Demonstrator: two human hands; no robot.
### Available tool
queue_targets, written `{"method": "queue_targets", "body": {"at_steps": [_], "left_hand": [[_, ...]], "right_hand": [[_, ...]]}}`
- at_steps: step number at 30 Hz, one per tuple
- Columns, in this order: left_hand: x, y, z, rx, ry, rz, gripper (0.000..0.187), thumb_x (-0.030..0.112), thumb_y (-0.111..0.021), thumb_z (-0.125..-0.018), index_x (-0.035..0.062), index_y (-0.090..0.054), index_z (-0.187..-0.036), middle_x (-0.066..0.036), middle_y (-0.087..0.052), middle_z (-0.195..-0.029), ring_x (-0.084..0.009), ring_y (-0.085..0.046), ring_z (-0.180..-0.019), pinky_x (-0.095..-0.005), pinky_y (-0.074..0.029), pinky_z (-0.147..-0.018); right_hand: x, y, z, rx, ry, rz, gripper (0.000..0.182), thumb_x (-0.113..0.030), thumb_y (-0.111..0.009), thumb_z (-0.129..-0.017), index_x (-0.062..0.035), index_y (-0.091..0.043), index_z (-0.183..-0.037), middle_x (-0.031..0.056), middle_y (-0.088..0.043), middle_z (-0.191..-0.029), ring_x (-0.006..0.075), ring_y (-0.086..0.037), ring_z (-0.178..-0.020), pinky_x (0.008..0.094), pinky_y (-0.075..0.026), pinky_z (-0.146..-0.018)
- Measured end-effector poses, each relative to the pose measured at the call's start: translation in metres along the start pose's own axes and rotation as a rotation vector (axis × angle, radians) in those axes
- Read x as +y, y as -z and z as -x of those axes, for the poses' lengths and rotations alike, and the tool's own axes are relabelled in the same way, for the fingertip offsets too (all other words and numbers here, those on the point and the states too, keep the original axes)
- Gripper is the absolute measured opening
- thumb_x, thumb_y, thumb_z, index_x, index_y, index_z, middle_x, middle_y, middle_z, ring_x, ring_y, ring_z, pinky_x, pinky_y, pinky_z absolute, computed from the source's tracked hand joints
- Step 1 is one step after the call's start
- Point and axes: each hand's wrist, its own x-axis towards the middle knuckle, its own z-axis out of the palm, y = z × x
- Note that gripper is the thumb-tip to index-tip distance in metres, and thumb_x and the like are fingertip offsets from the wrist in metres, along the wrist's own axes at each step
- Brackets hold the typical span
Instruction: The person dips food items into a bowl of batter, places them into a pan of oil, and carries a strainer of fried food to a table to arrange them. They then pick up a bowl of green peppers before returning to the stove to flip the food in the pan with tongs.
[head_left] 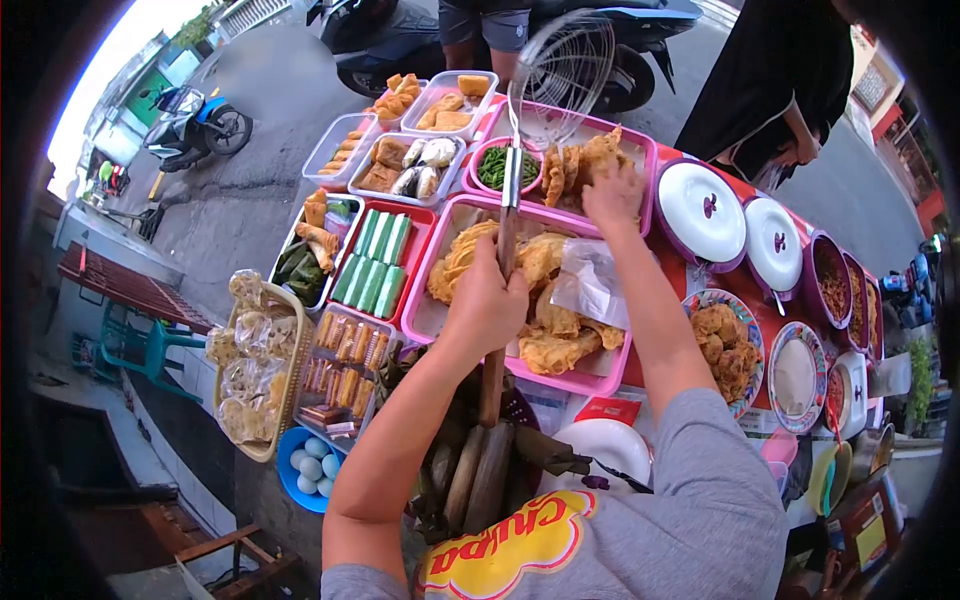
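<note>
My left hand [490,290] is wrapped round the wooden handle of a long wire skimmer [511,180], whose mesh head stands up above the far pink tray [648,165]. Under that hand lies the nearer pink tray [455,215] with fried fritters [560,350] and a clear plastic bag [590,285]. My right hand [612,195] reaches into the far tray, with its fingers at the fritters [572,172] there. Whether those fingers grip one is hard to make out. A bowl of green chillies [495,168] sits left of them.
Around the trays stand a red tray of green-wrapped rolls [372,262], a basket of bagged snacks [250,370], a bowl of eggs [312,466], lidded pots [702,212] and a plate of fried balls [722,350]. Two people stand beyond the table, near a motorbike [625,50].
</note>
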Motion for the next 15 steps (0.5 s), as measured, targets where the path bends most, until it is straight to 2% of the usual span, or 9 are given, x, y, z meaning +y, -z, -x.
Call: {"method": "queue_targets", "body": {"at_steps": [2,4,5,6,8,9,12,14,15], "left_hand": [[-0.008,0.013,-0.001,0.023,-0.042,-0.011,0.043,0.010,-0.048,-0.075,0.0016,-0.034,-0.115,-0.024,-0.055,-0.085,-0.0383,-0.054,-0.081,-0.0404,-0.042,-0.071],[-0.007,0.024,-0.001,-0.061,0.156,0.180,0.041,0.010,-0.049,-0.076,0.0006,-0.034,-0.113,-0.022,-0.055,-0.086,-0.0319,-0.056,-0.074,-0.0387,-0.042,-0.069],[-0.018,0.019,-0.004,-0.008,-0.006,0.306,0.029,0.004,-0.045,-0.080,0.0032,-0.035,-0.108,-0.005,-0.046,-0.070,-0.0092,-0.044,-0.046,-0.0229,-0.037,-0.037],[-0.014,0.022,-0.003,-0.004,-0.005,0.308,0.029,0.004,-0.045,-0.080,0.0032,-0.035,-0.108,-0.005,-0.046,-0.070,-0.0092,-0.044,-0.046,-0.0229,-0.037,-0.037],[0.003,0.030,0.001,-0.087,0.157,0.587,0.032,0.004,-0.046,-0.080,0.0037,-0.036,-0.109,-0.004,-0.046,-0.071,-0.0098,-0.044,-0.048,-0.0236,-0.037,-0.038],[0.007,0.033,0.003,-0.086,0.156,0.585,0.032,0.004,-0.046,-0.080,0.0037,-0.036,-0.109,-0.004,-0.046,-0.071,-0.0098,-0.044,-0.048,-0.0236,-0.037,-0.038],[0.008,0.053,0.014,-0.087,0.209,0.717,0.033,0.006,-0.047,-0.079,0.0046,-0.036,-0.111,-0.005,-0.045,-0.073,-0.0096,-0.043,-0.050,-0.0235,-0.038,-0.039],[0.001,0.071,0.024,-0.110,0.183,0.721,0.036,0.008,-0.047,-0.080,0.0053,-0.036,-0.114,-0.006,-0.045,-0.077,-0.0098,-0.042,-0.052,-0.0231,-0.038,-0.040],[0.001,0.080,0.030,-0.104,0.184,0.725,0.036,0.008,-0.047,-0.080,0.0053,-0.036,-0.114,-0.006,-0.045,-0.077,-0.0098,-0.042,-0.052,-0.0231,-0.038,-0.040]], "right_hand": [[0.012,-0.002,-0.001,-0.069,-0.024,0.005,0.032,-0.020,-0.049,-0.073,-0.0099,-0.057,-0.102,0.0083,-0.045,-0.117,0.0297,-0.037,-0.111,0.0477,-0.018,-0.097],[0.014,0.017,0.005,-0.068,-0.043,-0.007,0.026,-0.017,-0.048,-0.072,-0.0090,-0.059,-0.094,0.0074,-0.048,-0.114,0.0301,-0.038,-0.110,0.0467,-0.021,-0.095],[0.008,0.017,0.002,-0.097,0.056,-0.099,0.022,-0.019,-0.048,-0.074,-0.0091,-0.059,-0.090,0.0073,-0.049,-0.112,0.0272,-0.040,-0.110,0.0451,-0.022,-0.093],[-0.004,0.013,-0.001,-0.096,0.061,-0.099,0.022,-0.019,-0.048,-0.074,-0.0091,-0.059,-0.090,0.0073,-0.049,-0.112,0.0272,-0.040,-0.110,0.0451,-0.022,-0.093],[-0.026,-0.007,-0.002,0.092,0.646,-0.418,0.030,-0.026,-0.050,-0.074,-0.0073,-0.058,-0.097,0.0098,-0.050,-0.111,0.0242,-0.040,-0.110,0.0443,-0.019,-0.097],[-0.028,-0.021,-0.006,0.095,0.646,-0.419,0.030,-0.026,-0.050,-0.074,-0.0073,-0.058,-0.097,0.0098,-0.050,-0.111,0.0242,-0.040,-0.110,0.0443,-0.019,-0.097],[-0.034,-0.040,-0.014,0.364,0.694,-0.183,0.037,-0.032,-0.051,-0.075,-0.0080,-0.057,-0.102,0.0107,-0.051,-0.109,0.0226,-0.040,-0.110,0.0455,-0.016,-0.099],[-0.021,-0.021,-0.013,0.101,0.340,0.135,0.036,-0.034,-0.050,-0.077,-0.0124,-0.058,-0.105,0.0105,-0.050,-0.112,0.0210,-0.037,-0.113,0.0472,-0.010,-0.101],[-0.015,-0.009,-0.011,0.102,0.346,0.135,0.036,-0.034,-0.050,-0.077,-0.0124,-0.058,-0.105,0.0105,-0.050,-0.112,0.0210,-0.037,-0.113,0.0472,-0.010,-0.101]]}}
